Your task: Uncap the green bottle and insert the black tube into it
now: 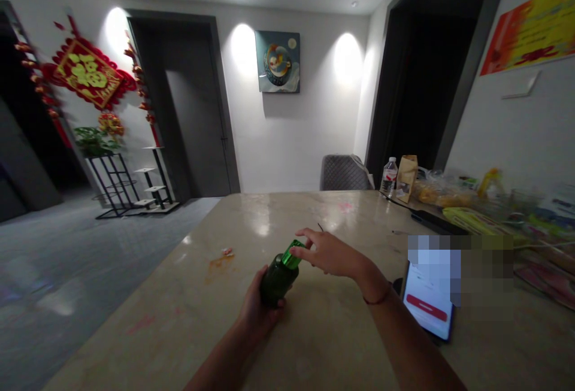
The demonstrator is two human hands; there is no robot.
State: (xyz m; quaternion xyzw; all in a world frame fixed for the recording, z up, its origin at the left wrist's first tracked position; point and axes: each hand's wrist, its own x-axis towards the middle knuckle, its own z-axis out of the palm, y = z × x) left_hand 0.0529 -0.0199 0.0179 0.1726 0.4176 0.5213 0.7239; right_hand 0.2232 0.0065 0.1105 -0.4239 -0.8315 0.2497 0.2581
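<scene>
The fingers of the left hand [260,306] are curled around the body of a dark green bottle [277,284], holding it tilted, top leaning away and to the right. The right hand [335,253] reaches in from the other side, fingers loosely spread, with thumb and forefinger at the bottle's shiny green cap [291,255]; I cannot tell whether they grip it. The bottle is over the near-middle of a glossy beige stone-look table [332,337] (whether its base touches the surface is hidden). A thin red bracelet [377,301] circles the right wrist. To the left of the bottle is an orange-brown stain [218,269]. Beside the right forearm is a smartphone [426,304] with a lit screen, partly pixelated. Farther back stand a clear plastic water bottle [389,175] and a brown paper bag [406,178]; beyond the table's far edge is a quilted grey chair [344,173].
</scene>
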